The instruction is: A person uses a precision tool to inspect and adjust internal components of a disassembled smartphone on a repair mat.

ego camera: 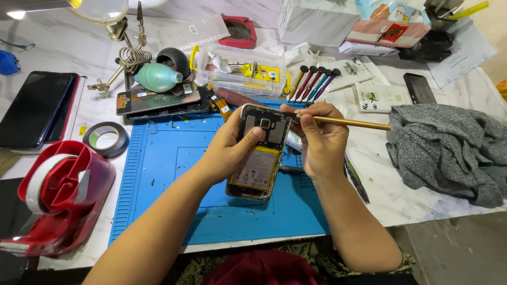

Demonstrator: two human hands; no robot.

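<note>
**Opened phone held over the blue mat**

The left hand (224, 150) grips an opened phone (260, 153), back cover off, its thumb pressing near the camera module. The right hand (317, 140) pinches a gold screwdriver (348, 122), tip at the phone's upper edge, handle pointing to 3 o'clock. Both hang over a blue mat (158, 174) on the surface. A grey cloth (449, 150) lies at 3 o'clock, a red tape dispenser (58, 195) at 8 o'clock, spare screwdrivers (314, 82) at 12 o'clock.
</note>
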